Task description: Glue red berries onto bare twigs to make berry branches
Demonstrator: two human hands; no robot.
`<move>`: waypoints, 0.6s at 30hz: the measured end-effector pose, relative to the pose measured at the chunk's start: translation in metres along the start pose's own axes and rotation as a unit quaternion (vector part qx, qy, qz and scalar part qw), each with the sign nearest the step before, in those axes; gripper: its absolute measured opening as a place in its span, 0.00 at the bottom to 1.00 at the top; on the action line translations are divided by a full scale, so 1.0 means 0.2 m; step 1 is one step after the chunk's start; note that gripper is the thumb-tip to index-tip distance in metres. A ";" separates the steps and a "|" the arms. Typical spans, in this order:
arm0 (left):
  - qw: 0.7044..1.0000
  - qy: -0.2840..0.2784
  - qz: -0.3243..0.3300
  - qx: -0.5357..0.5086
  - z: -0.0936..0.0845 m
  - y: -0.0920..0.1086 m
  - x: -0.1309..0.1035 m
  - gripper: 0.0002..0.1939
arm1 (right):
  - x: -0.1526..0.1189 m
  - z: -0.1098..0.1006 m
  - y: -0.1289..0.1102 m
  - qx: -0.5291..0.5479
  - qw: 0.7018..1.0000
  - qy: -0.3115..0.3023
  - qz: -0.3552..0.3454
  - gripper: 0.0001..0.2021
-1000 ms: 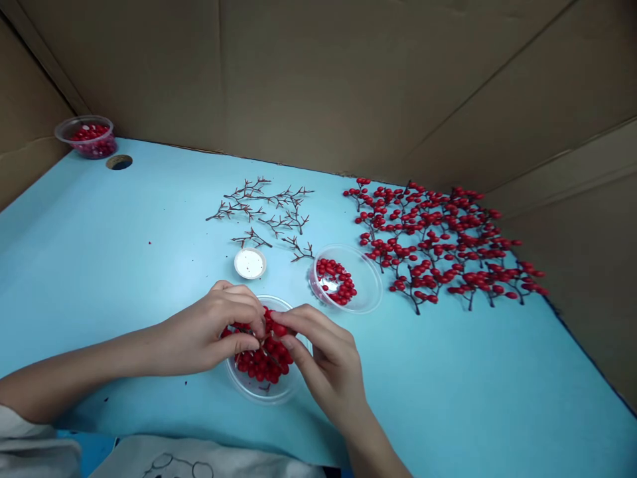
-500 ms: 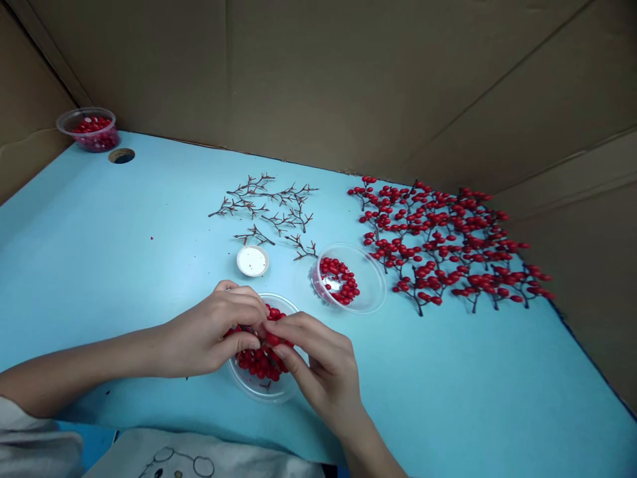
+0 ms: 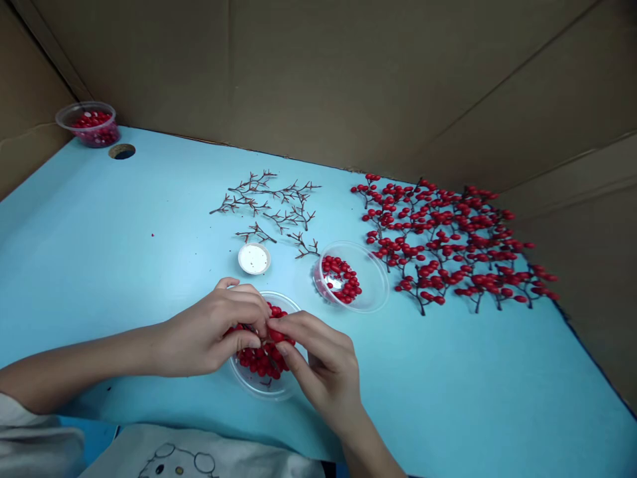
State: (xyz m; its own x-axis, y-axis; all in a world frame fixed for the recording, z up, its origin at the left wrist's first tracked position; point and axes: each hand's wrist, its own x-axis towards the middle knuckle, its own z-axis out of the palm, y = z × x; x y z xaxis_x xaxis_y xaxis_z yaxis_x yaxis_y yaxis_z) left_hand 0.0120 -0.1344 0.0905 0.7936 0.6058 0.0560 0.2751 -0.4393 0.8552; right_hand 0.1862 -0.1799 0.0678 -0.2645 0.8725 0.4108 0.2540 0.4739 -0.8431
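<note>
My left hand (image 3: pixel 212 328) pinches a thin brown berry sprig (image 3: pixel 259 358) over a clear plastic bowl (image 3: pixel 249 385) near the table's front edge. Red berries on the sprig hang into the bowl. My right hand (image 3: pixel 318 362) meets the left one above the bowl, its thumb and forefinger closed on a red berry (image 3: pixel 277 336) of that sprig. Behind and to the right stands a second clear bowl (image 3: pixel 371 279) partly filled with loose red berries (image 3: pixel 341 280).
A pile of berry-covered sprigs (image 3: pixel 448 242) lies at the right on the blue table (image 3: pixel 124 252). Bare brown twigs (image 3: pixel 271 202) lie at the centre back, a small white cap (image 3: pixel 253 258) before them. A berry tub (image 3: pixel 89 123) and a hole (image 3: pixel 122 151) are far left. Cardboard walls surround the table.
My right hand's fingertips have shifted slightly left toward the left hand over the bowl. The view has tilted a little, so everything on the table sits slightly higher.
</note>
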 end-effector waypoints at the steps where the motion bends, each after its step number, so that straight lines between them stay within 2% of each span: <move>1: 1.000 -0.001 0.001 -0.002 0.00 0.00 0.00 0.07 | 0.00 0.00 0.00 0.000 1.000 -0.001 -0.001 0.14; 13: 1.000 -0.007 -0.018 0.004 0.02 -0.01 0.00 0.07 | 0.00 0.01 0.01 -0.002 1.000 -0.003 -0.005 0.14; 18: 1.000 -0.002 -0.016 0.005 0.00 -0.01 0.01 0.06 | 0.00 0.01 0.03 0.018 1.000 0.005 0.005 0.15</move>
State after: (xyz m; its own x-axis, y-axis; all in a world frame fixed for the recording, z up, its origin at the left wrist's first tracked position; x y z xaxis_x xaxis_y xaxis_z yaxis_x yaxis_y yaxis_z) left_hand 0.0123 -0.1319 0.0890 0.7868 0.6166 0.0271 0.3056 -0.4274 0.8508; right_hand 0.1855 -0.1781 0.0615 -0.2521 0.8784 0.4061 0.2235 0.4612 -0.8587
